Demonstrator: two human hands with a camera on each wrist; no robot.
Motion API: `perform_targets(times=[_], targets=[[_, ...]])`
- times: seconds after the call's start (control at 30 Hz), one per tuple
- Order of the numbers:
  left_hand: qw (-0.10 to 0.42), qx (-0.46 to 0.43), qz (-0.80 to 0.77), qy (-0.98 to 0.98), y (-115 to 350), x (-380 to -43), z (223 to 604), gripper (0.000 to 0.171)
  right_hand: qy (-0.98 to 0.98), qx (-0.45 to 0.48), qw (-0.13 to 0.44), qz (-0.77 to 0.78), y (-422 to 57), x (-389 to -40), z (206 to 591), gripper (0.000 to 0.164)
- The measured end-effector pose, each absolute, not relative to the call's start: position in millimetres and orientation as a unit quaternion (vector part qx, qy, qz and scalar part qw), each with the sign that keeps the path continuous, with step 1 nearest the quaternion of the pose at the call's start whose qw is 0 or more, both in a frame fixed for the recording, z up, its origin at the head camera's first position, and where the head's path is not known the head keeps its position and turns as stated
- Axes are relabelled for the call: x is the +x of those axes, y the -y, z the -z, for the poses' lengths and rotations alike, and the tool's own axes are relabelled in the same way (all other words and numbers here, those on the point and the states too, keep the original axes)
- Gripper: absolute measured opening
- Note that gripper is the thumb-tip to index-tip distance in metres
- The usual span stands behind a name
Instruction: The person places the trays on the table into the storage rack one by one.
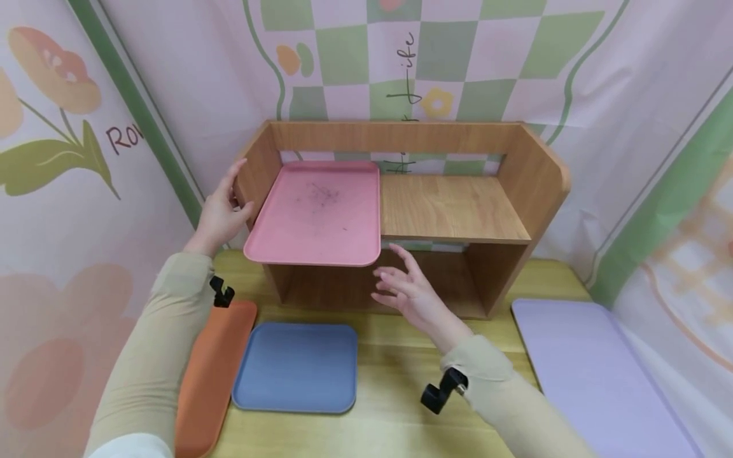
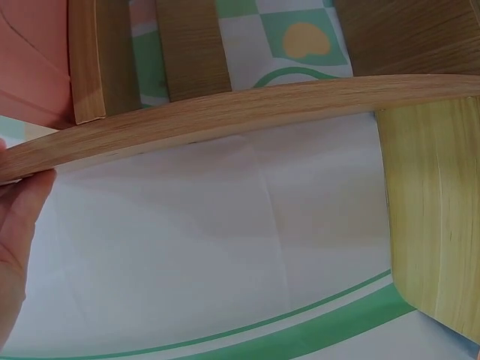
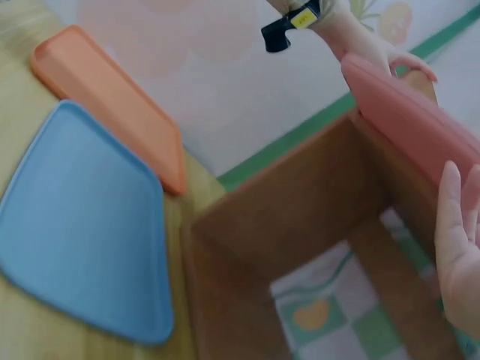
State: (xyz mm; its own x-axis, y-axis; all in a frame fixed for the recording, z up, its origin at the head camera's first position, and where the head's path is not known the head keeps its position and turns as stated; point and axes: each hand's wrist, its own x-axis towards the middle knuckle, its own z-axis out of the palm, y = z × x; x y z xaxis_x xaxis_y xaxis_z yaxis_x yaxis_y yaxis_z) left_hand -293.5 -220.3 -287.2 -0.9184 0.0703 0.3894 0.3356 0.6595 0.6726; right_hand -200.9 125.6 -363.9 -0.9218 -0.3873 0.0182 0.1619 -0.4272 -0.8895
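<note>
A pink tray (image 1: 321, 219) lies on the left half of a wooden desk shelf's upper board (image 1: 452, 207), its front edge jutting past the board. My left hand (image 1: 220, 213) grips the front edge of the left side panel (image 1: 260, 168), thumb toward the tray. In the left wrist view, part of that hand (image 2: 16, 240) shows at the panel's edge (image 2: 225, 116). Just below and right of the tray's front right corner, my right hand (image 1: 415, 296) is held with loosely bent fingers and nothing in them. The right wrist view has its fingers beside the pink tray (image 3: 420, 120).
A blue tray (image 1: 298, 369) lies on the wooden table (image 1: 401, 394) before the shelf. An orange tray (image 1: 209, 375) is left of it, partly under my left forearm. At the right lies a lilac tray (image 1: 601, 375). Patterned cloth (image 1: 366, 57) hangs behind the shelf.
</note>
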Motion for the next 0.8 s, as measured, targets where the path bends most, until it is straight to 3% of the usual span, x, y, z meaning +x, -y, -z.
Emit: perform_targets(times=[0.33, 0.57, 0.8], targets=[[0.171, -0.109, 0.393, 0.897, 223.6, -292.1, 288.9, 0.077, -0.486, -0.162, 0.213, 0.832, -194.2, -175.9, 427.0, 0.032], [0.172, -0.105, 0.395, 0.896, 225.6, -290.0, 294.5, 0.077, -0.448, -0.177, 0.219, 0.849, -252.7, -159.2, 471.3, 0.036], [0.173, -0.101, 0.401, 0.894, 227.3, -290.0, 293.2, 0.078, -0.431, -0.168, 0.209, 0.861, -308.4, -150.9, 489.4, 0.040]])
